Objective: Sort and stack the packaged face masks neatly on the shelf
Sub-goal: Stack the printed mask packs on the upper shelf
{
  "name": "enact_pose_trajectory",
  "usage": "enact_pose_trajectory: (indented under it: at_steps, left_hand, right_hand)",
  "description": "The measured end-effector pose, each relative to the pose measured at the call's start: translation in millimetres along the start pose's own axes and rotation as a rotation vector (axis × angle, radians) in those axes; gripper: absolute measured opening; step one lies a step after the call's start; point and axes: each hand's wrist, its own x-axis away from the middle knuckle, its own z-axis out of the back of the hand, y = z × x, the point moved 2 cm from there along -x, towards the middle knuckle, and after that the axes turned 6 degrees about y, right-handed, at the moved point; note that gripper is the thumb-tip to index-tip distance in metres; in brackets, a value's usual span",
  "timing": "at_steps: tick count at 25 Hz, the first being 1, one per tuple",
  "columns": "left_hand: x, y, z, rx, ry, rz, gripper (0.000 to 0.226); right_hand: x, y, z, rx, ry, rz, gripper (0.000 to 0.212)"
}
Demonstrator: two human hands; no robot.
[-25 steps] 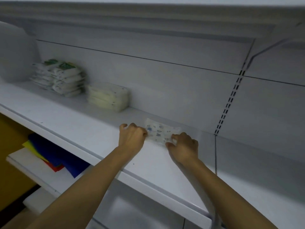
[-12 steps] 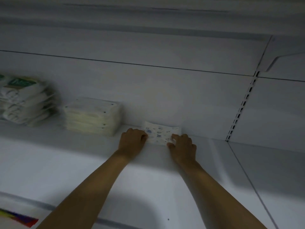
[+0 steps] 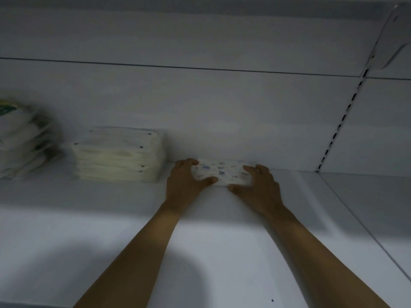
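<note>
The flat white blue-spotted mask packet [image 3: 220, 172] is gripped at both ends by curled fingers of the left hand [image 3: 184, 183] and right hand [image 3: 260, 185], at the back of the white shelf [image 3: 111, 230]. A cream packet stack [image 3: 117, 154] and a green-labelled stack [image 3: 20, 141] are already formed alongside; a third pile is judged begun. No writing is legible

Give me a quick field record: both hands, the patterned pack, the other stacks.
left hand: grips left end of patterned mask pack
right hand: grips its right end
pack position: flat on shelf, at the back, right of cream stack, apart from it
cream stack: several packs, squared up
green-labelled stack: far left, blurred
</note>
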Motion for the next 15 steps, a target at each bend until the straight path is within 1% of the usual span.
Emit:
enact_pose_trajectory:
  at_steps: [2, 5, 12, 15]
  left_hand:
    - [2.4, 4.0, -0.8, -0.087, -0.054, -0.008, 0.064]
    - [2.3, 6.5, 0.0, -0.168, -0.050, -0.029, 0.059]
    - [2.4, 5.0, 0.4, -0.151, -0.066, -0.029, 0.060]
    - [4.8, 5.8, 3.0, -0.095, -0.009, -0.060, 0.063]
  right_hand:
    - [-2.0, 2.3, -0.9, 0.021, 0.012, 0.004, 0.068]
    - [-3.0, 3.2, -1.4, 0.025, 0.011, 0.002, 0.064]
    - [-5.9, 8.7, -4.6, -0.020, 0.051, 0.003, 0.064]
    - [-3.3, 6.1, -4.3, -0.074, 0.084, -0.011, 0.071]
